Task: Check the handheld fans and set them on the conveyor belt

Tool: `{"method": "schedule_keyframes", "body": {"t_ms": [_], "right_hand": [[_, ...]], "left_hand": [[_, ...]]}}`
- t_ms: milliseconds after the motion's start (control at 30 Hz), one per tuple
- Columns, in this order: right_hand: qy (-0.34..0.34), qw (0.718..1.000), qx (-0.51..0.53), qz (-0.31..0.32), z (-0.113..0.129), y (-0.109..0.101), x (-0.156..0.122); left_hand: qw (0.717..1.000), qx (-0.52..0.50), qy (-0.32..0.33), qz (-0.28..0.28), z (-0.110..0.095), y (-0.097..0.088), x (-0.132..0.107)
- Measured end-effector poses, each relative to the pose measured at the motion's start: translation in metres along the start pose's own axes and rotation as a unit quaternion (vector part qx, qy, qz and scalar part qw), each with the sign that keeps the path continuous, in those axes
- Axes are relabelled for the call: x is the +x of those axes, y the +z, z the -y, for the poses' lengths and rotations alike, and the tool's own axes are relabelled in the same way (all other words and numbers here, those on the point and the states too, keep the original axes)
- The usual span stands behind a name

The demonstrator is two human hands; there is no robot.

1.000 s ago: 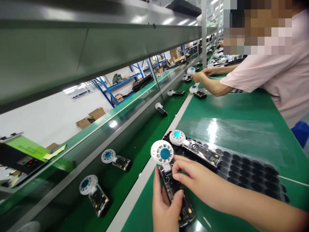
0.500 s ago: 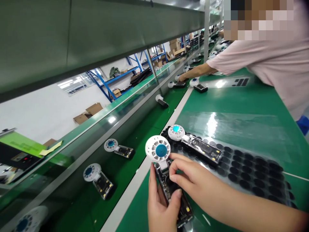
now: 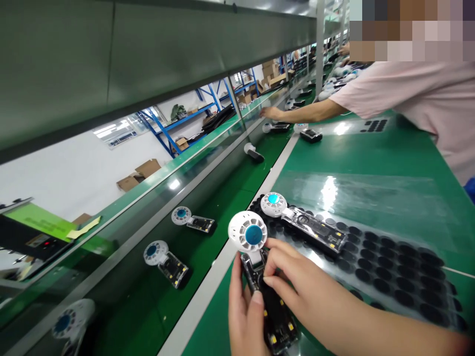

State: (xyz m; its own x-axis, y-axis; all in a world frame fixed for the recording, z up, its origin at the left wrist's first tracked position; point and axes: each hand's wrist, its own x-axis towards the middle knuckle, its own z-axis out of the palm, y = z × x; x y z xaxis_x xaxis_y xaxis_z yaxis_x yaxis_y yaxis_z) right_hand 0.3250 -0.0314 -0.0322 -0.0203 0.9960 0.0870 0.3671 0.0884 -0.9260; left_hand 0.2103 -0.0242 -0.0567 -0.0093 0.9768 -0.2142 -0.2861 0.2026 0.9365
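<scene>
The left hand (image 3: 247, 316) holds a little fan (image 3: 254, 235) over the green table (image 3: 356, 153). The right hand (image 3: 293, 272) has its fingers bent close by the fan's neck; what they pinch is hidden. Another fan (image 3: 315, 230) lies on a sheet of black dots (image 3: 384, 272).

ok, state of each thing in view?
Held fan: gripped by left hand, right hand at its body
Sheet fan: lying on dot sheet
Dot sheet: flat, dotted
Clear film: flat on table
Belt fans: lying apart on belt
Red light: lit
Carton: open
</scene>
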Motion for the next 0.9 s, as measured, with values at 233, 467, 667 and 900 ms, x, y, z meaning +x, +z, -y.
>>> {"method": "schedule_keyframes", "body": {"t_ms": [233, 467, 667, 900], "right_hand": [[0.073, 0.978, 0.196, 0.013, -0.005, 0.009, -0.003], [0.097, 0.927, 0.361, 0.034, -0.005, 0.004, 0.004], [0.084, 0.98, 0.179, 0.006, -0.022, 0.012, 0.005], [-0.077, 0.967, -0.11, 0.215, -0.013, 0.016, -0.011]], "left_hand": [[0.999, 0.041, 0.021, -0.023, 0.001, -0.005, 0.003], [0.997, 0.019, -0.041, 0.064, -0.001, -0.01, 0.011], [0.997, 0.068, 0.044, -0.018, -0.03, -0.048, 0.038], [0.922, 0.305, 0.046, -0.233, -0.079, -0.161, 0.102]]}}
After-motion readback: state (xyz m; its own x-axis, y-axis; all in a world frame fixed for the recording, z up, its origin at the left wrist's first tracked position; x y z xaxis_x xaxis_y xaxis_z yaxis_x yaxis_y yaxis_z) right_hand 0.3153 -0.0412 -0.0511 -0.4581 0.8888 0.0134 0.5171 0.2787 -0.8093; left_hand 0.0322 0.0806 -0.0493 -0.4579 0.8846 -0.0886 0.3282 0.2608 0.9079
